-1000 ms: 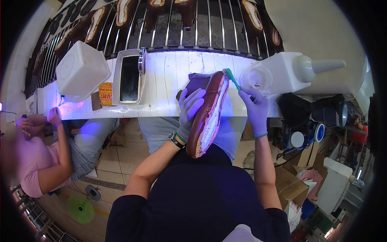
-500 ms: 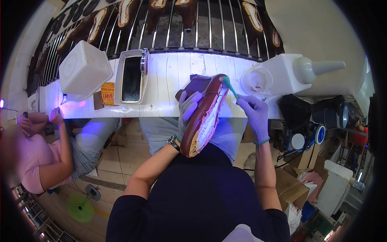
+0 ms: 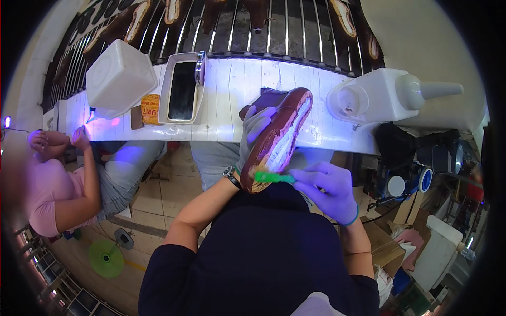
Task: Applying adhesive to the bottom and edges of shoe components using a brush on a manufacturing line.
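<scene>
A brown leather shoe upper (image 3: 267, 148) with its pale, unsoled underside showing lies tilted over my lap, toe end by the table. My left hand (image 3: 255, 131), in a light glove, wraps round its left side and ankle part. With my gloved right hand (image 3: 327, 189) I grip a small green brush (image 3: 274, 177), shaped like a toothbrush. Its head touches the heel end of the underside, where rough tan material shows. A small clear cup (image 3: 352, 101) stands on the table beyond my right hand.
On the white table (image 3: 237, 79) are a tray with a dark surface (image 3: 182, 90), a white container (image 3: 120, 79), a yellow packet (image 3: 151, 108) and a white bottle (image 3: 387, 95). Shoe uppers (image 3: 343, 18) lie on the metal rollers behind. A person (image 3: 58, 195) sits at the left.
My right hand has brought the brush from the toe end down to the heel end. My left hand still holds the shoe upper. The whole view has shifted slightly.
</scene>
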A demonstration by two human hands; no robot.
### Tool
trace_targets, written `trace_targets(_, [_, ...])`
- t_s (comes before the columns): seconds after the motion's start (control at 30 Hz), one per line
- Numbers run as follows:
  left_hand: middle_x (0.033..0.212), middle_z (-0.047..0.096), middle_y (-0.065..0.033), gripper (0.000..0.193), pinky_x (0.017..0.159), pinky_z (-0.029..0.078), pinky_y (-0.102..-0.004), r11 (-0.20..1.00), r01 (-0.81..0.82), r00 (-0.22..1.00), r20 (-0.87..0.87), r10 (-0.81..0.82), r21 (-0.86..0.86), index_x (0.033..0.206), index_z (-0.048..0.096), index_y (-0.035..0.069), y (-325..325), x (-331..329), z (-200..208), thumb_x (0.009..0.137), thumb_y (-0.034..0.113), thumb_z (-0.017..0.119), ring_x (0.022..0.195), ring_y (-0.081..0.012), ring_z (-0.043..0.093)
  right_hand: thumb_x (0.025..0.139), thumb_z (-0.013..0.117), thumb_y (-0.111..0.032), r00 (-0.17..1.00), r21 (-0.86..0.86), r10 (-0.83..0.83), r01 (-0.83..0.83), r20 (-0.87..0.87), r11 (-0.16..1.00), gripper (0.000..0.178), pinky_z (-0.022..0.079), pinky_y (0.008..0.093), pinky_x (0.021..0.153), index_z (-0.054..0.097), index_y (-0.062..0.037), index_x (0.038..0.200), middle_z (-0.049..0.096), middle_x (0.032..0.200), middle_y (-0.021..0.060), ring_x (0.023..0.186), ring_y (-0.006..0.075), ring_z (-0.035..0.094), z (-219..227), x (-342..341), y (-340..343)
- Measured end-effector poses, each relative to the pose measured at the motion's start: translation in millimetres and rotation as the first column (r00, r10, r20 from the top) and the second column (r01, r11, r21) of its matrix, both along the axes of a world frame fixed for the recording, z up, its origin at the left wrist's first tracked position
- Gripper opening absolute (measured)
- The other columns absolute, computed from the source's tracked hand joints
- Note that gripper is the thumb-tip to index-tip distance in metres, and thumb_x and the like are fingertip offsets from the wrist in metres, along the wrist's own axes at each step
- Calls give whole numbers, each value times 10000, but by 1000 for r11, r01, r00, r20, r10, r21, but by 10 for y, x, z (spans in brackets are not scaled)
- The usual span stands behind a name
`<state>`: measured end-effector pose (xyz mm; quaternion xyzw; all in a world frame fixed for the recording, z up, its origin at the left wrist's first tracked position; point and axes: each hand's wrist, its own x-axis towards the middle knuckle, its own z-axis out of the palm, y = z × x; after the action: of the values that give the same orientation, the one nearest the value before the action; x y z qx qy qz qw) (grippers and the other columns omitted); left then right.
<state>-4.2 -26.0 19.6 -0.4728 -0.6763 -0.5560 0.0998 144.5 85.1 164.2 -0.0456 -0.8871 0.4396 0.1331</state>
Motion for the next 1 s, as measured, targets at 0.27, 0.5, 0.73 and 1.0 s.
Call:
trace_targets(0.27, [1240, 528, -132, 598, 1049, 336, -494, 996, 90, 984, 152, -90, 4, 1283, 442, 69, 60, 74, 103, 781, 224, 728, 1156, -297, 522, 778, 718, -31, 908, -123, -410, 418, 84, 900, 212, 434, 231, 568, 718, -24, 991, 665, 787, 62, 632, 75, 554, -118, -61, 202])
trace_targets(0.5, [1263, 501, -160, 770, 1022, 303, -497, 910, 402, 767, 581, -272, -104, 1305, 457, 24, -251, -84, 186, 696, 387, 757, 1161, -345, 470, 739, 755, -80, 997, 99, 20, -12, -80, 995, 258, 482, 255, 558, 715, -102, 993, 670, 810, 51, 652, 135, 632, 143, -109, -18])
trace_targets(0.73, [1363, 436, -117, 584, 1048, 374, -367, 782, 220, -170, 812, -558, 583, 1383, 375, 32, -123, -6, 329, 870, 123, 638, 1256, -252, 437, 749, 709, 18, 958, -189, -285, 277, -16, 942, 233, 416, 231, 562, 721, -13, 979, 649, 790, 62, 648, 88, 559, 147, -141, 201])
trace_targets(1.0, [1388, 431, -122, 747, 1072, 366, -348, 805, 548, 539, 639, -549, 228, 1373, 389, 35, -158, -176, 560, 736, 99, 775, 1271, -232, 443, 760, 734, -77, 995, 75, -18, 26, -102, 997, 256, 509, 298, 598, 723, -94, 1015, 669, 808, 75, 694, 193, 656, 463, -221, 242])
